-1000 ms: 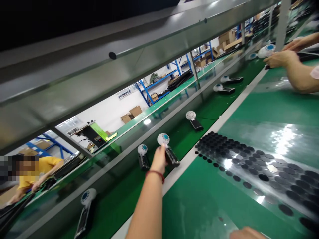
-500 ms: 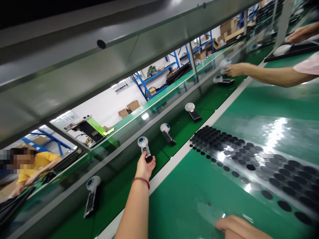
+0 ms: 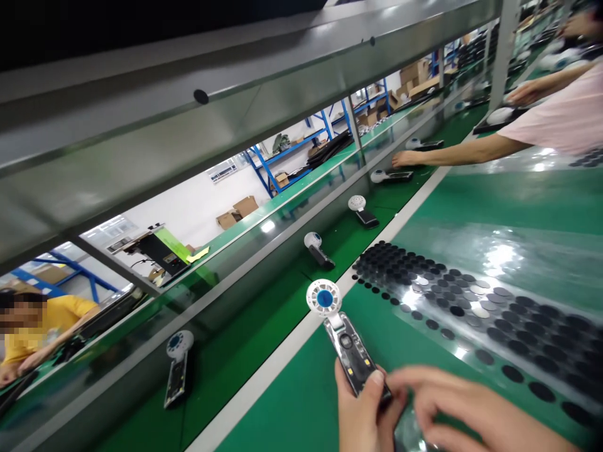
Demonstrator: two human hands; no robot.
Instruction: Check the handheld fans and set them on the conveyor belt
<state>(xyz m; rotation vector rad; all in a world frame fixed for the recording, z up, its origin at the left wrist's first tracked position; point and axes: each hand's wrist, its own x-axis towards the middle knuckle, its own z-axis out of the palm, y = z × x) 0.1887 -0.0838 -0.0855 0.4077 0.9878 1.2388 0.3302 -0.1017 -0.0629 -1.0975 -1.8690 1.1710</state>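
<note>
My left hand (image 3: 365,408) is closed around the lower handle of a handheld fan (image 3: 346,339). The fan has a round white head with a blue centre, and its dark handle shows circuit parts and small yellow patches. It is tilted, head up and to the left, over the table edge. My right hand (image 3: 452,402) is beside the handle's lower end, fingers curled together and slightly blurred; what they pinch, if anything, is hidden. Below them lies something clear and greyish. Black round stickers (image 3: 456,311) lie in rows on a clear sheet to the right.
On the green conveyor belt (image 3: 235,351) lie more fans, one at the near left (image 3: 178,370) and several farther up. A co-worker's arm (image 3: 452,154) reaches over the belt. A metal beam (image 3: 264,94) crosses overhead. Another person (image 3: 51,326) sits beyond the partition.
My left hand has lifted the fan off the belt and brought it right and nearer. My right hand has moved up beside its handle. The co-worker's hand has put a fan on the belt.
</note>
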